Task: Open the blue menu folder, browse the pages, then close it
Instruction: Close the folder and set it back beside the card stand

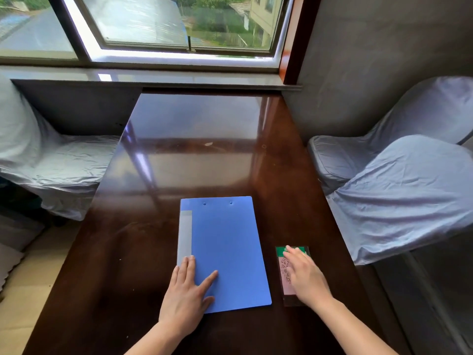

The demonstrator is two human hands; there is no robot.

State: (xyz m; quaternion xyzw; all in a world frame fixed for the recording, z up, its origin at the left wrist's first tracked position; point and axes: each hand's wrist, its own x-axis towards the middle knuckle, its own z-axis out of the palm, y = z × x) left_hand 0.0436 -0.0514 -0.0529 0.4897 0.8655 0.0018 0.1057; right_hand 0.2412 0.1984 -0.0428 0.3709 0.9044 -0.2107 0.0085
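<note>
the blue menu folder (225, 252) is seen closed and flat on the dark table (128, 252), at its near edge, with the grey spine strip on the left. the left hand (186, 295) is laid on the near left corner with released, spread fingers, and the right hand (304, 275) is laid flat, grasping nothing, on a small card (288, 278) just beside the folder. to open it well, the spine side should be held down by the left hand while the free right edge is lifted and turned over slowly

tabletop (204, 162): dark wood, glossy, mirror-smooth
blue menu folder (227, 252): matt plastic, finely grained
chair covers (399, 196): grey cloth, satiny, creased
card stand (281, 270): clear glossy plastic
</note>
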